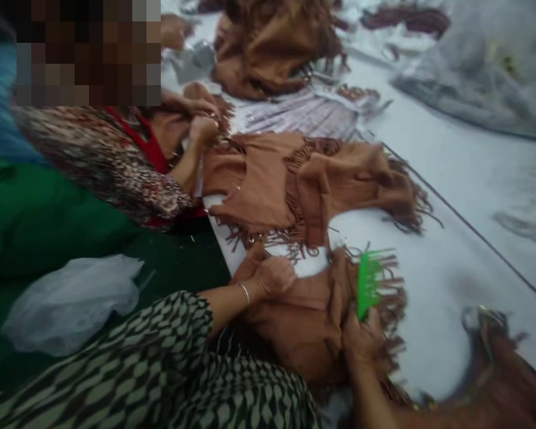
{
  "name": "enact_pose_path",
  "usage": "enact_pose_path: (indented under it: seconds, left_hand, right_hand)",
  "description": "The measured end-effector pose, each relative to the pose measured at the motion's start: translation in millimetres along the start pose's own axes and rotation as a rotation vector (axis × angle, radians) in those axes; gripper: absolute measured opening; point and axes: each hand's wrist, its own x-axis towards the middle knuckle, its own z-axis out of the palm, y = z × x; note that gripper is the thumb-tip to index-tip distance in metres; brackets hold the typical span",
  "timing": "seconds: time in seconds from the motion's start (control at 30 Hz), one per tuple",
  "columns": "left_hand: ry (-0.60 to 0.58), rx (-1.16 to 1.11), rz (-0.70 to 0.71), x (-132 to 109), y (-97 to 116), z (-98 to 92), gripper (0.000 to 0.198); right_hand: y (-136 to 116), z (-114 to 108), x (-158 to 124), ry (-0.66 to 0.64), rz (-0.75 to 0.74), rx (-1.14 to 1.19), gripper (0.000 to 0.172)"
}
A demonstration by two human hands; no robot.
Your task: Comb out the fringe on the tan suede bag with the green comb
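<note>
A brown fringed cloth (pixel 295 333), perhaps a shawl, lies bunched over the edge of the white table in front of me. My left hand (pixel 274 277), with a thin bracelet at the wrist, is closed on its upper left part. At its right side my right hand (pixel 365 336) is closed around the lower end of a bright green comb (pixel 368 285). The comb's teeth point right, over the fringe strands (pixel 390 292). Blur hides the fingertips of both hands.
Another person's hands (pixel 204 125) work on brown fringed cloth at upper left. More brown fringed cloth (pixel 268 179) lies between us. A brown pile (pixel 277 47) and clear plastic (pixel 482 71) are at the back. A plastic bag (pixel 74 304) lies left; a dark cord (pixel 469 223) crosses the table (pixel 451 262).
</note>
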Motion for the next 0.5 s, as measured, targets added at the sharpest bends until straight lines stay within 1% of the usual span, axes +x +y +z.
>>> enact_pose_path:
  seconds: [0.03, 0.1, 0.2, 0.27, 0.33, 0.4, 0.47, 0.5]
  left_hand:
    - [-0.008, 0.026, 0.031, 0.0, 0.7, 7.7, 0.032]
    - [0.011, 0.115, 0.070, -0.1, -1.3, 11.4, 0.035]
    - [0.026, 0.183, 0.125, -1.0, -4.2, 2.3, 0.038]
    - [0.018, 0.176, 0.147, -1.9, -4.3, -3.3, 0.043]
    - [-0.005, 0.143, 0.163, -2.3, -3.5, -6.3, 0.046]
    - [-0.041, 0.106, 0.171, -1.8, -2.3, -8.4, 0.050]
    - [-0.080, 0.078, 0.169, 0.4, -0.4, -11.4, 0.053]
    - [-0.099, 0.072, 0.161, 2.2, 0.9, -13.5, 0.053]
  right_hand:
    - [12.1, -6.4, -7.4, 0.033, 0.050, 0.000, 0.025]
    - [20.4, -12.5, -10.8, 0.072, 0.102, 0.057, 0.026]
    - [11.2, -19.4, -6.9, 0.079, 0.141, 0.200, 0.037]
    - [2.4, -30.4, -12.9, 0.135, 0.224, 0.357, 0.042]
    - [-4.4, -48.0, -30.6, 0.217, 0.328, 0.525, 0.043]
    - [-9.1, -69.4, -58.5, 0.251, 0.413, 0.581, 0.040]
    - [-11.3, -88.0, -92.5, 0.215, 0.481, 0.475, 0.036]
    - [-11.1, -94.0, -110.4, 0.183, 0.526, 0.405, 0.036]
